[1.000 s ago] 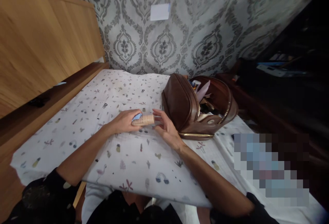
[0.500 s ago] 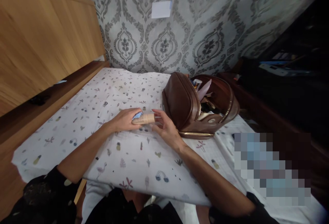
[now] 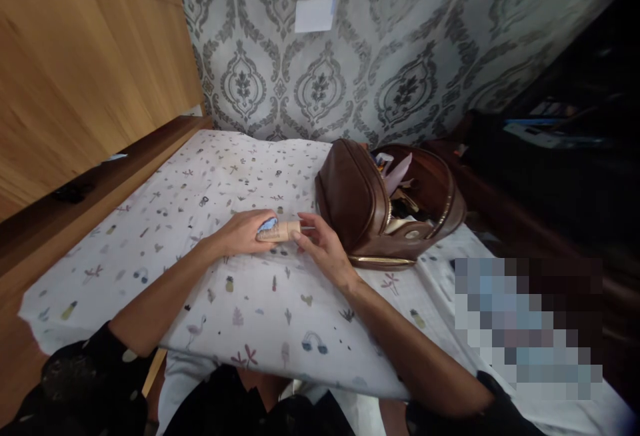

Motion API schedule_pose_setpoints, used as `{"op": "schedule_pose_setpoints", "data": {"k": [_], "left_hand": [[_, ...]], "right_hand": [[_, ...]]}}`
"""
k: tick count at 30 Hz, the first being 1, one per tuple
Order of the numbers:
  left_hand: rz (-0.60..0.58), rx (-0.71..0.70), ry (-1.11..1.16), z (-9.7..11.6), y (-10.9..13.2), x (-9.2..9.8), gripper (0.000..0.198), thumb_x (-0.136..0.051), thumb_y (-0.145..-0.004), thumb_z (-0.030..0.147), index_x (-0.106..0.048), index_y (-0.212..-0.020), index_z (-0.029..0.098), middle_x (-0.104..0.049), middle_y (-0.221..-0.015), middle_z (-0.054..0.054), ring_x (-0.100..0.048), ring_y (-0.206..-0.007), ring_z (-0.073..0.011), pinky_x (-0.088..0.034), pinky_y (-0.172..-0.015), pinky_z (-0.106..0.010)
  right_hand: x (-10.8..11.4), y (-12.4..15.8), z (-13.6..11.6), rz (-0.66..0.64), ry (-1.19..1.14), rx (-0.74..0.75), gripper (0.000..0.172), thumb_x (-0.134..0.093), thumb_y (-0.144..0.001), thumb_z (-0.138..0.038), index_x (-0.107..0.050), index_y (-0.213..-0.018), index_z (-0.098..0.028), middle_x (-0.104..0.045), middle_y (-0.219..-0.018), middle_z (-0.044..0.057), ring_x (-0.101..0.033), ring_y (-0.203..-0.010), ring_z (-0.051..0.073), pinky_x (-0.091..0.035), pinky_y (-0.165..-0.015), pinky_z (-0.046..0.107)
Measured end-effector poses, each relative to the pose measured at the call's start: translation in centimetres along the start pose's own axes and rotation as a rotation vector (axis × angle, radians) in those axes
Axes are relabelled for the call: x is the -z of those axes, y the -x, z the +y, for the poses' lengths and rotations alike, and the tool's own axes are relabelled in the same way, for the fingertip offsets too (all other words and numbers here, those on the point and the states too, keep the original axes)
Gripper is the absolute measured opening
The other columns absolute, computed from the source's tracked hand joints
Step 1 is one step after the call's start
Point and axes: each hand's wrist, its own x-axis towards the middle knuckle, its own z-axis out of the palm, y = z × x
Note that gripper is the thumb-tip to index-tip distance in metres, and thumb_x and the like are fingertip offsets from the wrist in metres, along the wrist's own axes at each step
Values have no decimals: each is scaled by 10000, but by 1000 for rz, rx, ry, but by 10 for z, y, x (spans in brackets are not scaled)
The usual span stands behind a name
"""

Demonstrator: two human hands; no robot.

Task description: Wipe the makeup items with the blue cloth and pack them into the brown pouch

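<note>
A beige cosmetic bottle (image 3: 281, 231) with a cap lies sideways in my left hand (image 3: 250, 231), its capped end pointing right. My left fingers are closed round its base, along with a crumpled light-blue piece (image 3: 269, 224), perhaps cloth or wrapping; I cannot tell which. My right hand (image 3: 320, 244) grips the capped end, with the thumb on the near side and the fingers at the tip. Both hands are just above the white printed sheet (image 3: 270, 329). Right of my right hand stands an unzipped brown leather bag (image 3: 350, 203) with assorted small items inside.
A wooden cabinet (image 3: 90, 69) stands along the left side. Behind the sheet rises a patterned wall (image 3: 320, 103) with a white card (image 3: 314, 15) on it. Dark furniture and a black bag-like shape (image 3: 540, 169) fill the right; a blurred-out patch lies lower right.
My right thumb and fingers have closed onto the bottle's capped end, where they were looser before. My left hand keeps its hold in nearly the same place.
</note>
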Motion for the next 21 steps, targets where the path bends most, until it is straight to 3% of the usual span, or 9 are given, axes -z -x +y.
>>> {"op": "schedule_pose_setpoints", "data": {"k": [13,17,21], "left_hand": [[-32,28,14,8,1,5,220,-636,-737,320,-472,-849,225,-525,-756,35,-507,-678,-149,-336,-600,-258],[-22,7,-6,6,1,4,219,-638,-743,326,-485,-860,221,-545,-780,26,-510,-684,-153,-342,-605,-263],[-9,-2,-25,4,1,2,247,-647,-739,321,-503,-914,220,-577,-818,18,-523,-706,-159,-348,-616,-264]], "right_hand": [[-1,5,-7,-99,31,122,483,-619,-874,-388,-501,-1315,-228,-575,-1256,119,-594,-1122,246,-568,-812,367],[0,4,-5,-35,108,88,499,-646,-857,-453,-534,-1281,-215,-616,-1167,112,-615,-1070,248,-565,-747,341],[2,1,-1,20,143,39,401,-634,-843,-539,-618,-1047,-193,-654,-935,69,-617,-834,202,-519,-580,279]]}}
